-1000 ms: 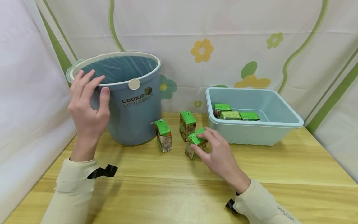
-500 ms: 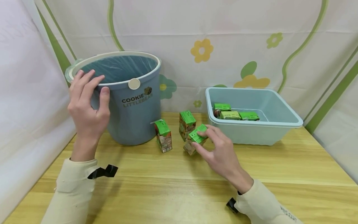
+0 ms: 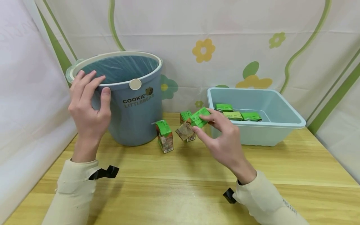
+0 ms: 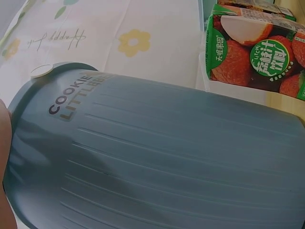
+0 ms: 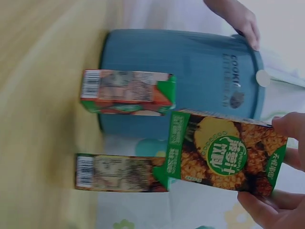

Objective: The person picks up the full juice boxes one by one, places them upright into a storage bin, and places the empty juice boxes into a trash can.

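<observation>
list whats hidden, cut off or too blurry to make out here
Floor inside the bin: head view, hidden by its front wall.
Lower sides of the cartons in the tub: head view, hidden by its front wall.
Rear carton: head view, mostly hidden by the held carton.
Left hand: left wrist view, mostly cut off by the left edge.
Barcode digits on the standing cartons: right wrist view, too small and blurred.

the left hand (image 3: pixel 88 107) is raised, fingers pointing upward, thumb apart; the right hand (image 3: pixel 225 143) pinches, thumb opposite the bent fingers.
</observation>
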A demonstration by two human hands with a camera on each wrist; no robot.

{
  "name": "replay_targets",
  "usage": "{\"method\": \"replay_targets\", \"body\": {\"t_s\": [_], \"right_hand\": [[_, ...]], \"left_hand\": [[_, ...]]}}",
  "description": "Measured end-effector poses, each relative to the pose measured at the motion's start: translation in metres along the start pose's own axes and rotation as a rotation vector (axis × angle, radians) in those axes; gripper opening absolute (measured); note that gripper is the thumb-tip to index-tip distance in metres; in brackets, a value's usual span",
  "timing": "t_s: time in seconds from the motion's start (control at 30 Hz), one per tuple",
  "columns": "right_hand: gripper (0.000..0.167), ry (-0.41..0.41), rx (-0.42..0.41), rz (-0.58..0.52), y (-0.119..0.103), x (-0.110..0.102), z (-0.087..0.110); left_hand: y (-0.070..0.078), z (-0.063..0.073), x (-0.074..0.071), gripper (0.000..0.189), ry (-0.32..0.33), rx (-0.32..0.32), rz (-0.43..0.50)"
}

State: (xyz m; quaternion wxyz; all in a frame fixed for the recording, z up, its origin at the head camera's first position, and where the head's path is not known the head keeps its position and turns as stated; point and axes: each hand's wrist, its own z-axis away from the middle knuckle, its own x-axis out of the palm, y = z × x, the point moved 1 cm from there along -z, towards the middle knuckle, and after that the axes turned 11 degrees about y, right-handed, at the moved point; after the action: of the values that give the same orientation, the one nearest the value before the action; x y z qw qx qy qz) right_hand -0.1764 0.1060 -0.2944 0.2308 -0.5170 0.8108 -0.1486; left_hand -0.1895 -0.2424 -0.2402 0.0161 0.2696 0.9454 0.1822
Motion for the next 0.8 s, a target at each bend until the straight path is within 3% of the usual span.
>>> {"method": "replay_targets", "body": {"t_s": [0.37,0.63,0.8], "right_hand": [[0.036,0.099,0.106,-0.215,-0.012,0.007,-0.041],[0.036,0.251,0.042,-0.330,-0.022,0.027,-0.068],[0.039,0.340,0.048,-0.414,-0.032,0.041,-0.080]], "left_hand": [[0.001,0.001,0.002,0.040,-0.011,-0.004,-0.003],[0.001,0.000,0.000,0.041,-0.008,-0.006,-0.008],[0.001,0.000,0.001,0.041,0.006,-0.009,0.001]]}}
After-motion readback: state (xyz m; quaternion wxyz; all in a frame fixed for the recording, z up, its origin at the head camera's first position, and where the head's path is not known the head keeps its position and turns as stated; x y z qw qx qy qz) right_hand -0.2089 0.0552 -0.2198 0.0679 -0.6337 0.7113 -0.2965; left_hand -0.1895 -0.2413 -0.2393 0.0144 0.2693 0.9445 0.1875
